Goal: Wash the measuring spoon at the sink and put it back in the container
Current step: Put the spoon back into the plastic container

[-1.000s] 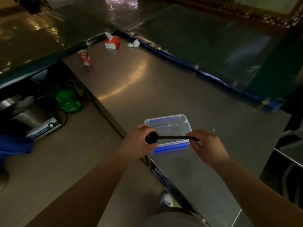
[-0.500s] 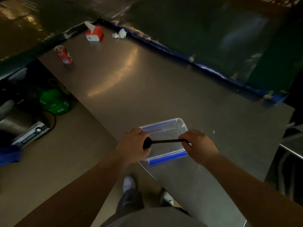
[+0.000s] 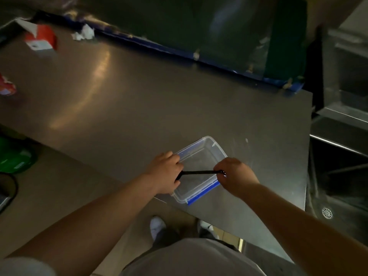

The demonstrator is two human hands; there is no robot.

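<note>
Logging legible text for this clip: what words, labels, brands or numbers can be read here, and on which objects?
None can be read.
Red and white box at the counter's far left: has print, motion-blurred, unreadable.
Red can at the left edge: label smeared, unreadable.
Green object below the counter: pale marks, too blurred.
Clear container and black measuring spoon: no visible text.

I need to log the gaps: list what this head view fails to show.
- Measuring spoon: bowl hidden under the left hand, handle tip inside the right hand.
- Red can: cut by the left edge, motion-blurred.
- Sink: cut by the right edge, too dark.
</note>
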